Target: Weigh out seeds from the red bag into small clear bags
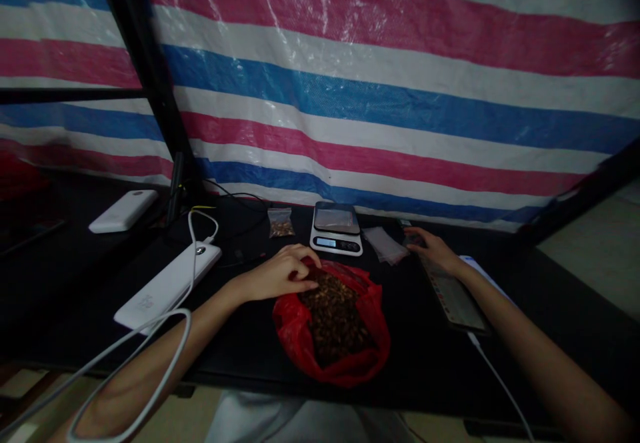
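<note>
My left hand (284,273) is at the left rim of a red plastic bag (383,326), its fingers curled on the rim and the thumb over the contents. Small brown seed-like pieces (337,319) fill the bag, which stands with its mouth spread wide. My right hand (436,253) reaches over the top end of a phone-like device (457,306), fingers apart and holding nothing visible. Just left of its fingertips lies a stack of clear zip bags (385,245). Behind the red bag stands a white digital scale (337,246) with a clear bag (335,219) on its plate.
A filled zip bag (281,223) stands left of the scale. White power banks (167,286) and looping white cable (193,256) lie on the left, the cable crossing my left forearm. Black frame bars (150,83) and striped sheeting (375,109) bound the black table.
</note>
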A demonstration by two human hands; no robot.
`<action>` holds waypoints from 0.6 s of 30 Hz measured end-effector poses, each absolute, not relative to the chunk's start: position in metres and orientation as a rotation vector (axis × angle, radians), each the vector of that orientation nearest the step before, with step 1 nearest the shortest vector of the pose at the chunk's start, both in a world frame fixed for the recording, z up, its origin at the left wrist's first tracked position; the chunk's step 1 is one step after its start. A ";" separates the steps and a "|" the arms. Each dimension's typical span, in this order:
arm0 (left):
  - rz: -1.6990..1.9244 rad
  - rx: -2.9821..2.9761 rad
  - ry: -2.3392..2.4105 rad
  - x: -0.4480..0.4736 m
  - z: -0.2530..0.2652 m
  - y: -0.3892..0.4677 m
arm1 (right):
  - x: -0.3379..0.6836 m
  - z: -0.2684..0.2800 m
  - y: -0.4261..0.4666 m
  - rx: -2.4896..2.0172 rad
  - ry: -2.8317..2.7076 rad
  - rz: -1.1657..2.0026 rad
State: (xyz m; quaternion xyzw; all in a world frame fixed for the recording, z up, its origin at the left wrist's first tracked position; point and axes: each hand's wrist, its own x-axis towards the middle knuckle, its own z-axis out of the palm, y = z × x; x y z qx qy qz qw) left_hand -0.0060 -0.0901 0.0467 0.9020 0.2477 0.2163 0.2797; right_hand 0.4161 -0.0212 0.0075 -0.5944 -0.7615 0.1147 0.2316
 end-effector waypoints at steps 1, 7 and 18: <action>0.581 2.424 0.667 -0.006 0.046 -0.090 | 0.417 0.007 -0.021 -1.605 -2.069 0.331; 0.497 2.378 0.715 -0.014 0.039 -0.091 | 0.404 0.027 -0.033 -1.543 -1.847 0.247; 0.235 2.316 0.961 -0.031 0.035 -0.087 | 0.275 0.083 -0.137 -1.193 -2.491 0.475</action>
